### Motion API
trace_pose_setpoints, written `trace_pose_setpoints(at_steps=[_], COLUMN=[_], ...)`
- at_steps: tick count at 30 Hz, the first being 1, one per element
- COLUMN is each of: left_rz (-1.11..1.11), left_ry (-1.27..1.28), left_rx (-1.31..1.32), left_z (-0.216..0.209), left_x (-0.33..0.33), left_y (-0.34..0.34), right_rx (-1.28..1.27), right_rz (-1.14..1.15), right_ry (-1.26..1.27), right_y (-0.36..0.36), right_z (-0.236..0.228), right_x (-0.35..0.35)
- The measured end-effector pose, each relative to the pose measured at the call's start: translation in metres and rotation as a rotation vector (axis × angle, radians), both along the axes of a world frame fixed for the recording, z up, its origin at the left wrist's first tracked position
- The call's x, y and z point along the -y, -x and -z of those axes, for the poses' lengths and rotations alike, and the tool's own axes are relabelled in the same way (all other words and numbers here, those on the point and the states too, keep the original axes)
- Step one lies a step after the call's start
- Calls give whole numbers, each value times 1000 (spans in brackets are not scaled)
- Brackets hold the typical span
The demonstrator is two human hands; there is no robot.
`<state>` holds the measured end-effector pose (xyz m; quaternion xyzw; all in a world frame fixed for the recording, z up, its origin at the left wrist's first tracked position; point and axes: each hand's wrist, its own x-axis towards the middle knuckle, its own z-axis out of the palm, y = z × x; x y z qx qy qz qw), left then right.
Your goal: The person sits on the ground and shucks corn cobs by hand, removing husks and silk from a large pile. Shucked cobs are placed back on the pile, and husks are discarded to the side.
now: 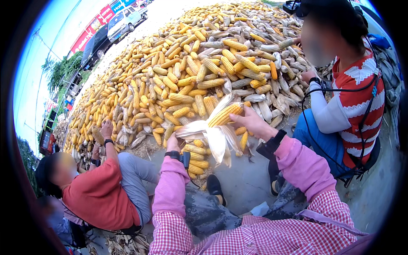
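Between my hands is a yellow ear of corn (pixel 224 115), its pale husk (pixel 217 140) peeled back and hanging below the bared kernels. My right hand (pixel 252 123) grips the ear at its upper right end. My left hand (pixel 173 143) is closed at the left tip of the spread husk, pinching it. Just under the husk lie several bare yellow cobs (pixel 195 159), close to my left wrist. Behind the ear rises a large heap of corn (pixel 170 91), partly husked.
A co-worker in a red top (pixel 100 193) crouches at my left, handling corn. Another in a red-and-white striped top (pixel 361 110) sits close at my right, hands at the heap. Dry husks (pixel 125 245) lie at lower left. Parked vehicles (pixel 123 23) stand beyond the heap.
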<state>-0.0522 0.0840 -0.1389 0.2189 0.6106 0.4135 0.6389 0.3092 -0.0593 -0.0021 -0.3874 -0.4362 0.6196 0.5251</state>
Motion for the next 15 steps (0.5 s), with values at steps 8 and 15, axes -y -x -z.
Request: trace_pose_setpoints(at_steps=[8,15], left_rz=[56,160], left_ry=[-76,-1042], left_rx=[-310,-957], left_z=[-13,-73], left_x=[-4,44], left_y=[-27,-123], right_rx=[70,204], right_rz=[229,352], right_ry=[-101,-167], right_y=[7,8], right_z=[1,32], right_x=[-10,-24])
